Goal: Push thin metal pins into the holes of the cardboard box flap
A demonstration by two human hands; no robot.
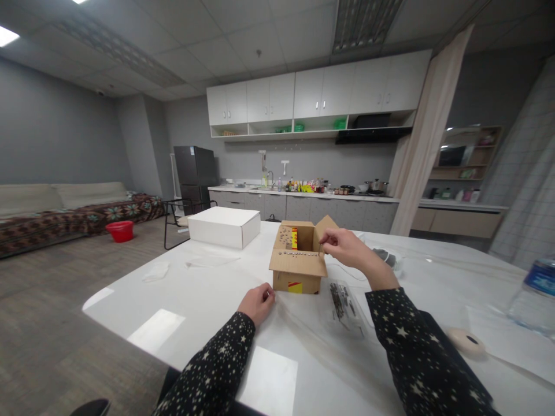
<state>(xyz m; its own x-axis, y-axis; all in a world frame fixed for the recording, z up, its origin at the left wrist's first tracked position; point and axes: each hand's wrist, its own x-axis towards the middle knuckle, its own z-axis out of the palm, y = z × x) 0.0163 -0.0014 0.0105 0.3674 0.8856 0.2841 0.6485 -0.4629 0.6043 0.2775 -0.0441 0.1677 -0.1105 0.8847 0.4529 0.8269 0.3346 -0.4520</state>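
An open cardboard box (299, 266) stands on the table, its flaps folded out. Small silvery metal heads sit in a row along the near flap, and more dots cover the left flap (285, 238). Above the near flap's right end, my right hand (342, 247) pinches a thin dark screw-like piece (320, 249) pointing down. My left hand (259, 303) rests on the table by the box's lower left corner, fingers curled, with nothing visible in them. To the right of the box lies a clear plastic container (347, 312) of dark, thin metal pieces.
A white box (225, 226) stands at the back left of the white table (208, 300). A crumpled tissue (156, 271) lies at left. On the right are a beige computer mouse (466, 342), a water bottle (535, 294) and a dark grey bundle (385, 257) in clear plastic.
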